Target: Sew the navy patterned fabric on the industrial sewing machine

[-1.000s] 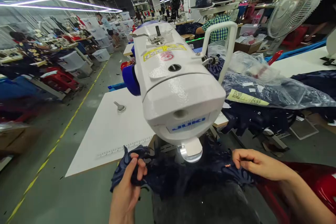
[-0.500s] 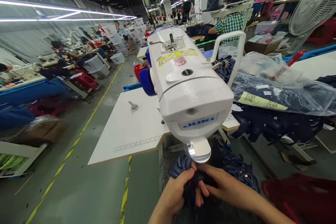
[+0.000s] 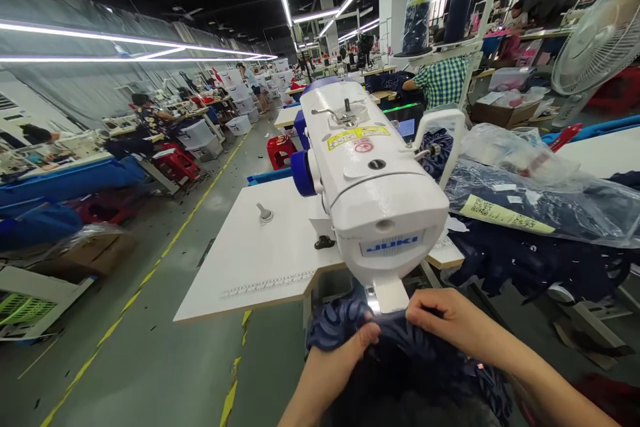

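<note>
Navy patterned cloth (image 3: 400, 363), bunched off the near edge of the bench (image 3: 260, 257), just under the front end of the white sewing machine (image 3: 380, 193). Grips it on both sides: left hand (image 3: 345, 357) closed on the left fold, thumb on top, right hand (image 3: 450, 323) pinching the top edge beside the machine. Lies well apart, past the bench's right edge: clear plastic bag (image 3: 540, 197) of dark cloth.

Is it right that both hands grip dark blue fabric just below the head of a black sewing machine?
Not quite: the sewing machine is white, not black, as the head view shows. The rest holds: the left hand and the right hand both grip the dark blue fabric just below its head.
</note>
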`<state>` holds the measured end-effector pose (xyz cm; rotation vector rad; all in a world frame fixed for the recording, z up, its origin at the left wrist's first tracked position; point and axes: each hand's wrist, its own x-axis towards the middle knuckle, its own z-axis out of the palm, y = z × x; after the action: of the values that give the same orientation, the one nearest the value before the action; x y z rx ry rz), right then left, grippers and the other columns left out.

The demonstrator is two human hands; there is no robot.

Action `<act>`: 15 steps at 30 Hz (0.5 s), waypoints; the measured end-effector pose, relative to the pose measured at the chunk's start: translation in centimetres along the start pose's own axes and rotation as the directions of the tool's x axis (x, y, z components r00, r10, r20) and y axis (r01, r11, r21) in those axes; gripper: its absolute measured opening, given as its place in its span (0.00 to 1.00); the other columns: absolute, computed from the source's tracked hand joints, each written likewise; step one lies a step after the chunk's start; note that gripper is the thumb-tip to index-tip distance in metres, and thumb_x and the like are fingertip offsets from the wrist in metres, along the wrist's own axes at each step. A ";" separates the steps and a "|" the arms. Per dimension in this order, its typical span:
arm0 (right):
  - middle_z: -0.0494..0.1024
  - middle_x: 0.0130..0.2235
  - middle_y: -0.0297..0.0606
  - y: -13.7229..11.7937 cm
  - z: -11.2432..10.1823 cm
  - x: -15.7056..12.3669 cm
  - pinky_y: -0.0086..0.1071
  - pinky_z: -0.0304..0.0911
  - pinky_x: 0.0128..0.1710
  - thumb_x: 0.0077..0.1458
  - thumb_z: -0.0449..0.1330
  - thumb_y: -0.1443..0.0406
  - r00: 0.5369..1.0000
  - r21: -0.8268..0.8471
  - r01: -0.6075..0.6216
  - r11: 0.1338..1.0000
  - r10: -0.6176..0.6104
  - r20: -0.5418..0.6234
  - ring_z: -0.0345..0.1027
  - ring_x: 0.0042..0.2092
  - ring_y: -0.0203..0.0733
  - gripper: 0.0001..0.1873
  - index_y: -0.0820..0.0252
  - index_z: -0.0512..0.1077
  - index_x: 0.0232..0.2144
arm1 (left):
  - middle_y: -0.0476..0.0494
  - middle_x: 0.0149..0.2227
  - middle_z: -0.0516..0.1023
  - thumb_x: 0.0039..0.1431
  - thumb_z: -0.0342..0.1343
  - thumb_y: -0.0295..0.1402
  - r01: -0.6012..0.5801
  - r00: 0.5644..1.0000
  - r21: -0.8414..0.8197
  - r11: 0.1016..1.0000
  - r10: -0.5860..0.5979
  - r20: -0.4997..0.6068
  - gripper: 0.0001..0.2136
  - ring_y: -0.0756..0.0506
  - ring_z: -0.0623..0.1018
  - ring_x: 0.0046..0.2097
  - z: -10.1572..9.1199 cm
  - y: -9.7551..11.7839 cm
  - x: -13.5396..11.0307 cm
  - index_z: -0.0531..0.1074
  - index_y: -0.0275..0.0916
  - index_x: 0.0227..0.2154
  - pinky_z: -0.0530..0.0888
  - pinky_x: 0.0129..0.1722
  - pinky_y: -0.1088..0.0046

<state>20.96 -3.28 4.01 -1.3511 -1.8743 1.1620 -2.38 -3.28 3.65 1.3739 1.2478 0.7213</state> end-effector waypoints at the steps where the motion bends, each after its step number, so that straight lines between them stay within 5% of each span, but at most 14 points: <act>1: 0.65 0.23 0.28 0.2 -0.1 0.7 0.25 0.51 0.26 0.61 0.52 0.54 0.999 -0.006 -0.002 1.000 0.002 -0.045 0.58 0.27 0.34 0.20 0.60 0.67 0.22 | 0.51 0.24 0.74 0.56 0.57 0.43 -0.004 0.999 -0.020 1.000 0.003 -0.043 0.11 0.51 0.71 0.26 0.3 0.2 0.5 0.72 0.40 0.31 0.69 0.30 0.75; 5: 0.64 0.22 0.29 1.8 -0.3 2.9 0.27 0.55 0.27 0.59 0.53 0.53 0.991 0.027 0.041 0.999 -0.037 -0.126 0.59 0.27 0.36 0.20 0.59 0.67 0.22 | 0.48 0.24 0.75 0.54 0.57 0.43 0.004 0.981 -0.017 1.000 -0.007 -0.192 0.13 0.47 0.74 0.30 1.1 1.4 2.3 0.70 0.40 0.22 0.71 0.38 0.69; 10: 0.74 0.26 0.33 3.3 -2.4 4.6 0.31 0.64 0.32 0.58 0.54 0.52 0.987 -0.042 0.094 0.995 -0.099 -0.123 0.67 0.31 0.42 0.18 0.58 0.74 0.29 | 0.45 0.47 0.78 0.52 0.61 0.38 -0.104 0.981 -0.258 0.960 0.057 -0.186 0.15 0.41 0.73 0.53 1.9 2.4 2.9 0.74 0.41 0.43 0.65 0.57 0.63; 15: 0.77 0.34 0.38 4.6 -7.0 8.7 0.38 0.67 0.40 0.62 0.52 0.57 0.957 -0.214 0.020 0.977 -0.081 -0.280 0.70 0.37 0.45 0.15 0.59 0.74 0.34 | 0.42 0.49 0.78 0.50 0.62 0.39 -0.045 0.970 -0.303 0.952 -0.031 -0.242 0.21 0.38 0.73 0.53 2.7 1.9 3.0 0.72 0.42 0.48 0.64 0.57 0.58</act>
<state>25.80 7.68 2.85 -1.4852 -1.8424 0.7111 1.40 -1.03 4.15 1.0565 1.2583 1.0672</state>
